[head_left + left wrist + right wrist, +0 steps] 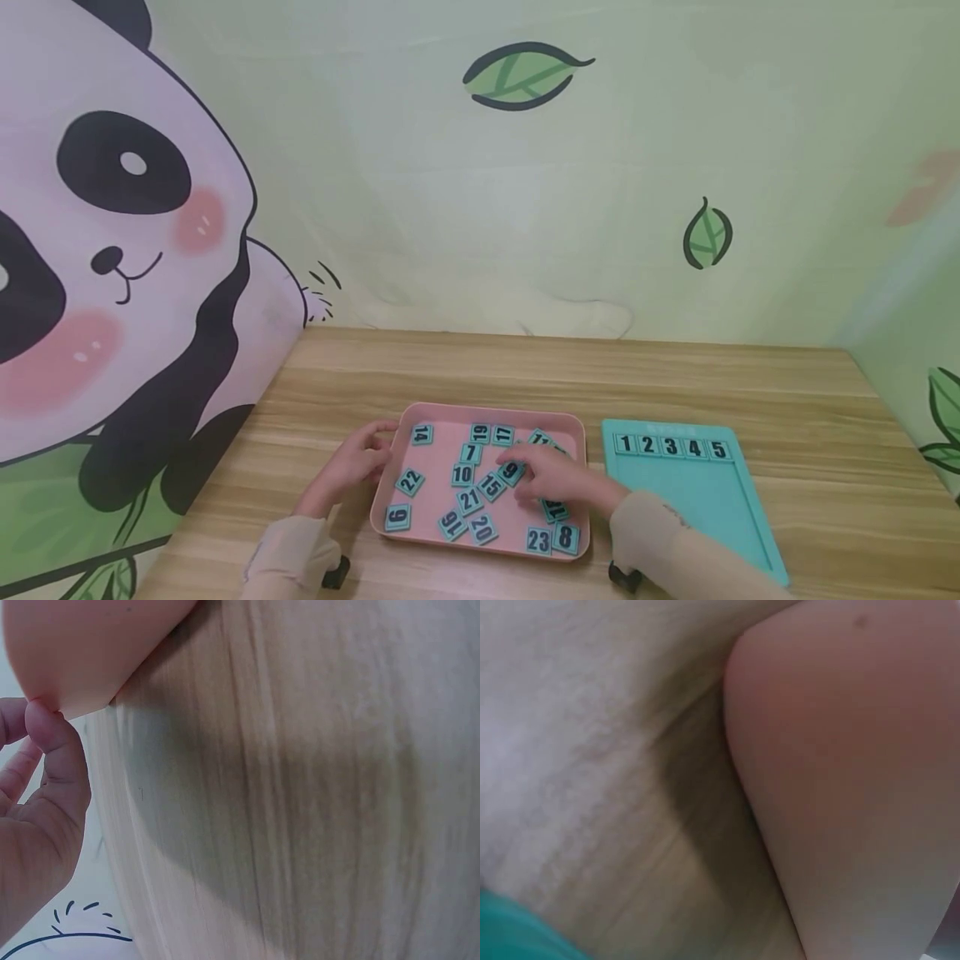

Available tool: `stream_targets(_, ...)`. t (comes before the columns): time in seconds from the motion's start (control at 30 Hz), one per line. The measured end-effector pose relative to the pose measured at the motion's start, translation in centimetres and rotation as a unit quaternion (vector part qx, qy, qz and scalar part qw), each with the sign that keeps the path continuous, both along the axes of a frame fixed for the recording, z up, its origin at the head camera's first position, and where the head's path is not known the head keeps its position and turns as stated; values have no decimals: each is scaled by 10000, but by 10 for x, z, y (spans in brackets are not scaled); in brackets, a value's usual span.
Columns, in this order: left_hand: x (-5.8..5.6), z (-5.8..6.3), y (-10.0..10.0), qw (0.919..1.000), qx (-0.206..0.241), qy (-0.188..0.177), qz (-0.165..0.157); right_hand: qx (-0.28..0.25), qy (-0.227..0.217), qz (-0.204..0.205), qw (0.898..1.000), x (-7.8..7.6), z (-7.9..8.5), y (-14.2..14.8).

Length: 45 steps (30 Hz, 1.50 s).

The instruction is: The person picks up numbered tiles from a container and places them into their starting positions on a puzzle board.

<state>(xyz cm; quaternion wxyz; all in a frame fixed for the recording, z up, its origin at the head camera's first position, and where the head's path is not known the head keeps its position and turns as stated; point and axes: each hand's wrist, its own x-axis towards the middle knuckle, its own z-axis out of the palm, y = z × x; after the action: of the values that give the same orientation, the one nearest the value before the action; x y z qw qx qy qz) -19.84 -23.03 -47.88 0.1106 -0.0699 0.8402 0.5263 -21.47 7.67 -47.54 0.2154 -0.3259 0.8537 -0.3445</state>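
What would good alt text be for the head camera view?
A person's right hand is over number tiles in a pink tray while the left hand touches its left edge. To the right, a teal board holds tiles 1 to 5.

L hand (356, 458) w/ thumb (64, 742) bent, R hand (555, 477) palm down, fingers' (517, 452) grip unclear

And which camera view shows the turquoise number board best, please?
The head view: it shows the turquoise number board with tiles 1 to 5 along its top, though the right sleeve covers part. The right wrist view shows only a blurred turquoise patch, probably the board's; the left wrist view, none.
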Motion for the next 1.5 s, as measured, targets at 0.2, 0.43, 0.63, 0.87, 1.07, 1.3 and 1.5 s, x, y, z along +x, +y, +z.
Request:
stream_targets(0.2,0,-1,0,10000,4,8,1,467,531,-24,9975,3,1,3)
stream_targets(0.43,0,-1,0,10000,33,-22,31,866,404,-280,9950,6,-2,8)
stream_targets(0.63,-1,-3,0,10000,33,-32,35,1039,450,-281,9932,8,-3,5)
stream_targets(0.87,-1,-3,0,10000,11,-34,17,845,421,-219,9953,11,-6,-3)
stream_targets(1.07,0,-2,0,10000,-33,-27,11,953,493,-322,9937,14,-9,-4)
stream_targets(1.3,0,-1,1,10000,50,-50,34,797,1127,-283,9900,16,5,0)
stream_targets(1.5,-1,-1,1,9999,-42,-104,104,258,959,-609,9932,14,15,9)
